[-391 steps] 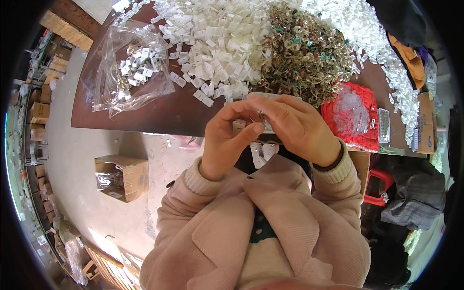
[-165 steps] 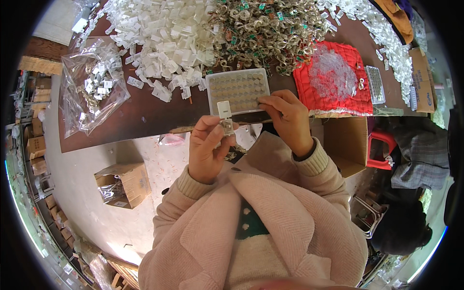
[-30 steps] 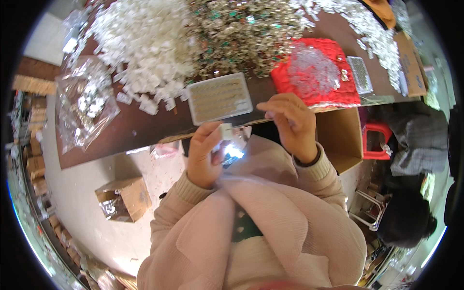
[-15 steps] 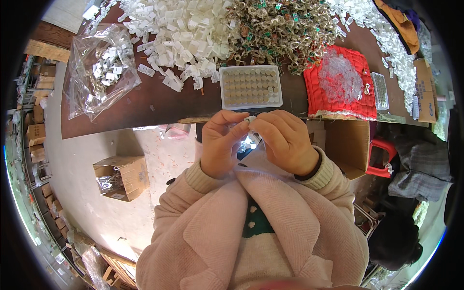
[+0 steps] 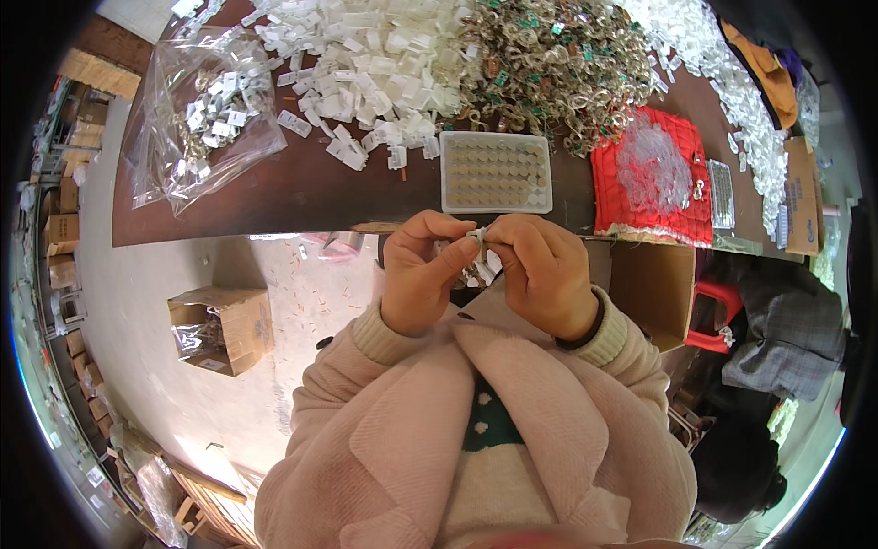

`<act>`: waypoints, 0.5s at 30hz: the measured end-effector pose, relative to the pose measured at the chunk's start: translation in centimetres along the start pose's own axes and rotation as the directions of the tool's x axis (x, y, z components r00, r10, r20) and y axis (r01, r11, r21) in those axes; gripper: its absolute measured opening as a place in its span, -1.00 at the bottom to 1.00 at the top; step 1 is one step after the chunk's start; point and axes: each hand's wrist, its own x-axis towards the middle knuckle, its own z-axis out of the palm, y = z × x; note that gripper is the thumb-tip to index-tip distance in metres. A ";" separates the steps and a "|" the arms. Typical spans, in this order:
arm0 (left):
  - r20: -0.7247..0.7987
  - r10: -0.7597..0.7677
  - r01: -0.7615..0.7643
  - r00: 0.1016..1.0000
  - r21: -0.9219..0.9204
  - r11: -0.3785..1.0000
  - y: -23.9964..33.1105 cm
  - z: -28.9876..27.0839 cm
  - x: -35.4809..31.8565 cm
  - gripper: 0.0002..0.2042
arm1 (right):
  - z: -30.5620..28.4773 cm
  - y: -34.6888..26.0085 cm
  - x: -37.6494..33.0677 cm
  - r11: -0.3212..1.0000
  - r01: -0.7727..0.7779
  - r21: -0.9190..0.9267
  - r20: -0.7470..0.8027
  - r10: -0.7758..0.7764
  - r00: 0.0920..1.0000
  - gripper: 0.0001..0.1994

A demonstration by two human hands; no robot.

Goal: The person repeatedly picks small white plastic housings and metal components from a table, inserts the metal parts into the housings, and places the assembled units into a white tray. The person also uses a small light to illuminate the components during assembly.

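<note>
My left hand (image 5: 419,270) and my right hand (image 5: 549,274) meet in front of my chest, just off the table's near edge. Both sets of fingertips pinch one small whitish plastic piece (image 5: 476,235); its details are too small to make out. Just beyond them, a translucent tray (image 5: 445,178) holds rows of small round discs that look like button cells. Behind it on the left lies a heap of white plastic casings (image 5: 375,73). To the right of that is a heap of metal clasps or rings (image 5: 549,69) with small green parts among them.
A clear plastic bag (image 5: 160,146) with small white and metal parts lies at the table's left. On the right, a red cloth (image 5: 677,224) bears clear plastic bits, beside another small tray (image 5: 722,197). Cardboard boxes (image 5: 247,334) (image 5: 651,284) and a red stool (image 5: 709,316) stand below.
The view has shifted slightly, so the table things appear a little farther right and lower. Both hands keep their pinch on the small piece, with the fingers slightly shifted around it.
</note>
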 end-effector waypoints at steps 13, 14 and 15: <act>-0.305 0.053 -0.079 0.951 -0.074 0.994 4.9 -5.5 -1.0 -0.83 | 10.3 1.1 5.8 0.854 0.128 -0.504 0.147 -0.061 0.987 -0.68; -0.336 0.035 -0.046 0.941 -0.024 0.999 4.9 -5.7 -1.1 -0.83 | 10.8 1.3 5.9 0.829 0.118 -0.547 0.176 -0.024 0.984 -0.70; -0.325 0.021 -0.024 0.945 -0.005 1.000 4.9 -5.8 -1.3 -0.88 | 11.1 1.5 5.9 0.821 0.130 -0.555 0.169 -0.042 0.985 -0.75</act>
